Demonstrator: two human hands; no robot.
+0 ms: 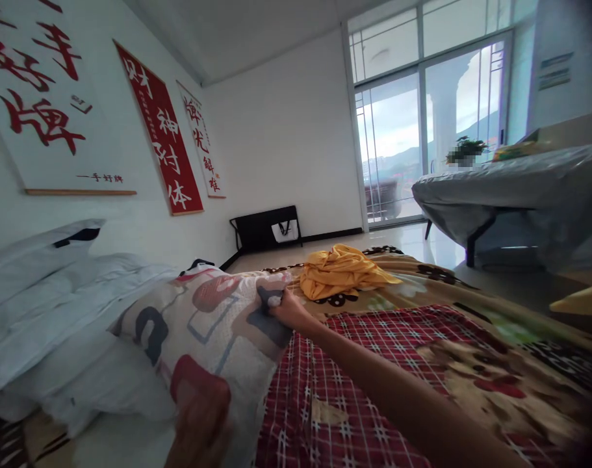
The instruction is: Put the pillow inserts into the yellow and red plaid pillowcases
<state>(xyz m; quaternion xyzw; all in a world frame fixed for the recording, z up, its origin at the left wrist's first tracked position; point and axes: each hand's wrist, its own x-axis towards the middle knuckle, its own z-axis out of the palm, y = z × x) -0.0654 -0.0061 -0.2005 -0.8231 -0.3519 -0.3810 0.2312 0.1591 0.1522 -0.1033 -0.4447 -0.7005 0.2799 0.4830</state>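
A pale pillow (212, 325) with grey, red and dark shapes rests on the bedding, leaning against a white pile. My right hand (286, 308) reaches in from the lower right and is closed on the pillow's right edge, fabric bunched between the fingers. Low in the view, my left hand (203, 416) is against the near part of the pillow; it is smeared by motion and its fingers cannot be made out. Under my right forearm spreads a red plaid blanket (373, 377) with a dog picture.
White folded bedding (81, 325) is heaped at the left wall. Beyond my right hand lies a crumpled yellow cloth (342, 272). A plastic-covered table (510, 179) stands at the right, and a black folded frame (257, 231) leans at the back wall.
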